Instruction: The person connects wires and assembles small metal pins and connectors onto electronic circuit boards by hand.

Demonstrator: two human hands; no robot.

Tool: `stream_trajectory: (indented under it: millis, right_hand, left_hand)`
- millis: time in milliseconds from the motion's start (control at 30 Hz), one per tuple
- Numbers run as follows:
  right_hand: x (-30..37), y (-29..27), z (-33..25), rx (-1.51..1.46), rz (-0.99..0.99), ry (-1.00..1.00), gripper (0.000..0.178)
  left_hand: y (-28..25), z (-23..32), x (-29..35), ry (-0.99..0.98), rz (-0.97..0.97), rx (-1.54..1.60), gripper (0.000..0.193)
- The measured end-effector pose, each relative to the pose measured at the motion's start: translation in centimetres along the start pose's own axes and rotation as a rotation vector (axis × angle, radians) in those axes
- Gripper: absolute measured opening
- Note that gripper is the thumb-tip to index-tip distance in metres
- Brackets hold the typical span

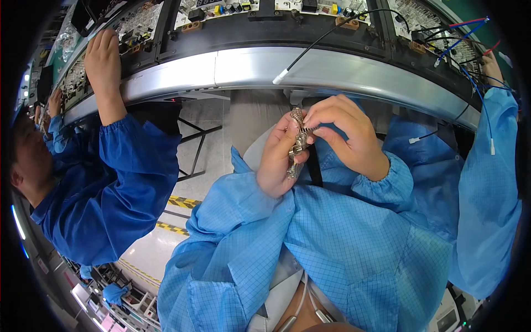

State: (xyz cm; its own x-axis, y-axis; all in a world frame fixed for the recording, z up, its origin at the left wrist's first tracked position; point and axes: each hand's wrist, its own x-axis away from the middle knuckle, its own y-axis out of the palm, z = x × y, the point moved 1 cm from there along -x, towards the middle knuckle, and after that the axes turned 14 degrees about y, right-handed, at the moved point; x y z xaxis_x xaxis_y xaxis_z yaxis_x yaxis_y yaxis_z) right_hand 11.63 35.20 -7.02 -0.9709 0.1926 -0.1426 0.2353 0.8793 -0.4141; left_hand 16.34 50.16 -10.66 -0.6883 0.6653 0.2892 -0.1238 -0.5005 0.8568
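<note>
While the conveyor line [310, 69] curved across the top of the view, the person's two hands met just below its silver front rail, held up in front of the chest. The left hand [279, 157] was curled shut around a bunch of small metal springs [297, 145], which stood roughly upright in the fist, their ends showing above the thumb and below the palm. The right hand [345, 135] came in from the other side, its fingertips pinched narrowly on the top of the bunch; whether they held a single spring could not be told. Both wrists ended in the gathered cuffs of light blue sleeves [381, 182].

On the line, circuit boards [221, 10] sat in dark carriers along the far edge, and a black wire with a white tip [310, 51] lay over the rail near its middle. At the left end of the line, a co-worker's hand [104, 55] in a darker blue sleeve rested on a board. At the right end, another light blue sleeve [495, 160] reached up toward blue and red wires [464, 33].
</note>
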Motion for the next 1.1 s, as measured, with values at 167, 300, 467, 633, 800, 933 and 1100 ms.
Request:
stream_trajectory:
  millis: [167,300,467,633,800,933,1100]
  right_hand:
    - [0.1,0.1,-0.3,0.017,-0.024,-0.007,0.013]
    - [-0.1,0.0,-0.1,-0.036,-0.086,-0.054,0.012]
    - [-0.4,0.2,0.0,-0.075,-0.146,-0.031,0.011]
    - [-0.6,0.3,0.4,-0.084,-0.175,0.002,0.011]
    - [-0.9,0.5,0.4,-0.086,-0.206,0.085,0.013]
    - [-1.0,0.5,0.4,-0.050,-0.165,0.114,0.014]
    - [-0.7,0.3,0.5,-0.015,-0.121,0.115,0.015]
  left_hand:
    - [-0.2,-0.1,0.1,-0.034,-0.002,0.047,0.026]
    - [-0.8,-0.1,0.1,-0.063,-0.069,0.085,0.024]
    - [-1.0,-0.1,0.1,-0.160,0.047,0.197,0.022]
    - [-1.3,-0.3,0.3,-0.291,0.172,0.418,0.025]
    - [-1.4,-0.6,0.3,-0.362,0.251,0.527,0.027]
    - [-1.2,-0.4,0.2,-0.275,0.138,0.367,0.028]
    - [-0.8,0.0,0.1,-0.195,0.112,0.144,0.028]
